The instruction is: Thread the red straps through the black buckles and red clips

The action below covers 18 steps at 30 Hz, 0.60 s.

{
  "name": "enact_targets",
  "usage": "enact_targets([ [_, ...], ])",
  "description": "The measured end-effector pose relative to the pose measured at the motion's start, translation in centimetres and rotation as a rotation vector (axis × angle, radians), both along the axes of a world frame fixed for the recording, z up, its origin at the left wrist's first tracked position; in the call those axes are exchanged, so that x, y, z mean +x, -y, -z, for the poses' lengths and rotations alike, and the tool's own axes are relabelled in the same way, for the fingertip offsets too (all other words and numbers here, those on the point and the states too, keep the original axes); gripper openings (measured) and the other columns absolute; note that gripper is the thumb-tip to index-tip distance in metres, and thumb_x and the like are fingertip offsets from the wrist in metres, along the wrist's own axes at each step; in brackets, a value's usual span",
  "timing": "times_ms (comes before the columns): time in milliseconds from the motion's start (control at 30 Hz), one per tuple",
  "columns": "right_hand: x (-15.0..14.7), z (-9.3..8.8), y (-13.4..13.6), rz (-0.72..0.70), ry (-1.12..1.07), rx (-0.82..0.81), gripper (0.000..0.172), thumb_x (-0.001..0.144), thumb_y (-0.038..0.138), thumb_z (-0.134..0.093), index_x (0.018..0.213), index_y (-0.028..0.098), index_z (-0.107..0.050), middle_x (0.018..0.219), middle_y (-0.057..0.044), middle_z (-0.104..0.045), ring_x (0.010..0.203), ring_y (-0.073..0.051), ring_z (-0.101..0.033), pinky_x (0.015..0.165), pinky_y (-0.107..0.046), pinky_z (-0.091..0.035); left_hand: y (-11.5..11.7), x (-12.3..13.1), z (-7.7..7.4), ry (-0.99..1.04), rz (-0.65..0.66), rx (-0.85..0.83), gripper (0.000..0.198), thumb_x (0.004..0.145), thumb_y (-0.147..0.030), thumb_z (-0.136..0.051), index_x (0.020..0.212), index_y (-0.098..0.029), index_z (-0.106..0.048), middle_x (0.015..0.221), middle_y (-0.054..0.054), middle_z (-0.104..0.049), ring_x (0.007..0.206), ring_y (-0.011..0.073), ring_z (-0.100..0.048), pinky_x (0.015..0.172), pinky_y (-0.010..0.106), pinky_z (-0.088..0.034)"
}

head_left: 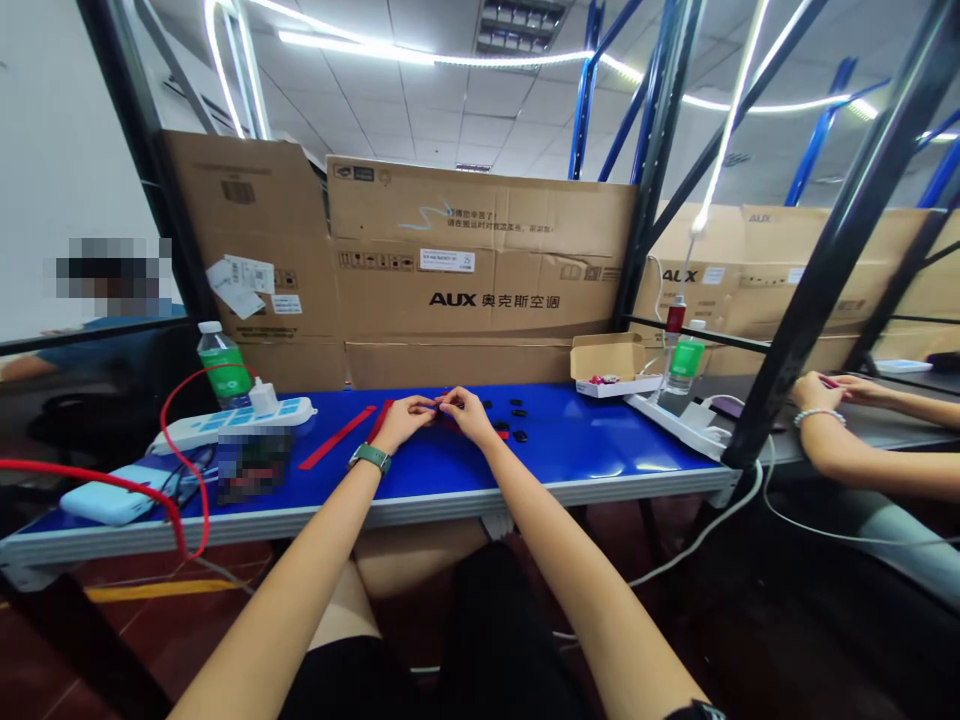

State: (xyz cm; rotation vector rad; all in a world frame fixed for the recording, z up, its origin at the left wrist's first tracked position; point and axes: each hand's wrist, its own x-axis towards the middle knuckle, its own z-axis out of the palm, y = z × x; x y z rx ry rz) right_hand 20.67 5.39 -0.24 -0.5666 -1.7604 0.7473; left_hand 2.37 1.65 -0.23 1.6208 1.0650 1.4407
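Cardboard sheets walled off the back edge of a glossy blue tabletop, beneath strip lights. Flat and narrow, a red strip slanted from near the front edge toward the back, left of the left hand. That hand and the right hand met mid-tabletop, fingers bunched narrowly; I could not tell what they held. Black pieces lay just right.

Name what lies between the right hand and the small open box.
The head view shows small black pieces there, scattered on the blue tabletop.
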Motion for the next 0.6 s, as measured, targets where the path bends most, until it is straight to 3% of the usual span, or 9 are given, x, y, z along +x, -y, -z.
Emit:
enact_targets([
  [200,-0.2,0.1,-0.7,0.023,-0.035,-0.048,0.02,0.08,0.038,-0.067,0.083,0.019,-0.064,0.08,-0.002,-0.072,0.075,-0.017,-0.067,0.078,-0.029,-0.053,-0.2,0.0,0.1,-0.042,-0.066,0.01,0.038,0.065,-0.031,-0.082,0.095,-0.011,-0.071,0.078,0.008,-0.075,0.071,0.0205,-0.071,0.071,0.034,-0.06],
  [400,-0.3,0.8,-1.0,0.056,0.128,-0.041,0.018,0.084,0.031,-0.062,0.088,0.019,-0.074,0.087,-0.004,-0.075,0.083,-0.018,-0.069,0.082,-0.03,-0.054,0.0,0.0,0.0,-0.047,-0.046,-0.01,0.041,0.065,-0.036,-0.084,0.096,-0.011,-0.072,0.077,0.009,-0.076,0.07,0.0213,-0.072,0.072,0.035,-0.061],
  [600,-0.4,1.0,-0.5,0.056,0.008,-0.22,0.027,0.074,0.041,-0.076,0.089,0.019,-0.07,0.066,0.002,-0.068,0.052,-0.014,-0.062,0.053,-0.025,-0.054,0.2,0.0,-0.2,-0.042,-0.033,-0.017,0.047,0.061,-0.04,-0.088,0.095,-0.011,-0.073,0.077,0.01,-0.077,0.071,0.0227,-0.073,0.072,0.036,-0.061],
])
